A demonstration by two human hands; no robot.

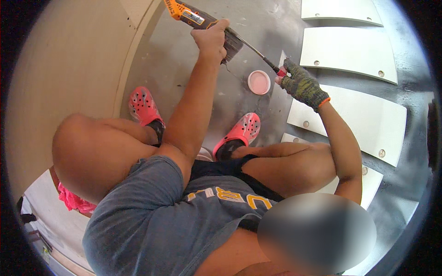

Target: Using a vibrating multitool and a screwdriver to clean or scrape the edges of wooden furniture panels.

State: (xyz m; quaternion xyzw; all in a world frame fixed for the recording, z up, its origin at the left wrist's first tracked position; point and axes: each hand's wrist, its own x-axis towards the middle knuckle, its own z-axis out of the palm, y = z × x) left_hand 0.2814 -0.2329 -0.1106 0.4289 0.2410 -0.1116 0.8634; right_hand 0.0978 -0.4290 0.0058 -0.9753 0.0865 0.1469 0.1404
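Head cam: cordless power tool, orange at the far end, dk grey/black along the body w/ a pale label, blocky blk section by the grip, is up near top ctr, held over the grey floor. Thin metal rod runs out of it, ending in a dk sleeve & red tip. Long axis runs diag., upper L to lower R, red tip pointing down-R. Bare L hand is wrapped round the tool's grip; R hand, in a dk green/grey fingerless glove w/ orange cuff, has fingers closed at the red tip. Just L of it: round pink dish, white rim. White panels line the R side.
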